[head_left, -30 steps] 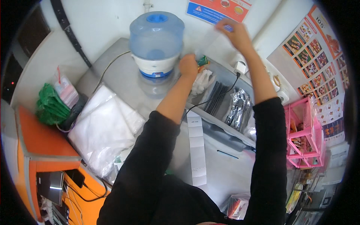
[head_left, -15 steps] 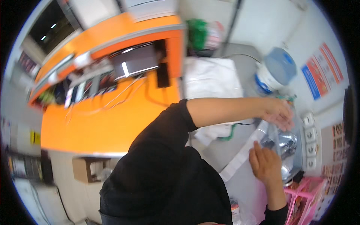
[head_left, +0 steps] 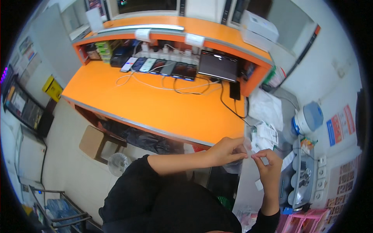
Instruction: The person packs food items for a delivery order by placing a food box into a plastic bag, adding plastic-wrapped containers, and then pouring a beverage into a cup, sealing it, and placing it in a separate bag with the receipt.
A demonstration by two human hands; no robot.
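My left hand (head_left: 227, 151) reaches across from the left, with its thumb and fingers drawn together above the grey side counter (head_left: 248, 196). Facing it, fingertips almost touching, my right hand (head_left: 269, 169) pinches thumb against forefinger. A faint see-through edge shows by the left fingertips; what either hand holds is too thin and clear to name. Just beyond the hands lie crumpled white papers (head_left: 265, 136). To the right of my right hand stands a grey tray (head_left: 311, 155) with shiny metal and clear items inside.
An orange desk (head_left: 171, 108) carries a row of phones (head_left: 155, 66), a dark laptop-like screen (head_left: 218, 66) and loose cables. A white bag (head_left: 266, 106), a blue-and-white water bottle (head_left: 309, 116) and a pink rack (head_left: 303, 222) stand rightward. A brown stool (head_left: 93, 141) is at the left.
Both hands have left the tray area and come together further left. The left arm has drawn back from the far right. The view has swung round, showing more of the desk.
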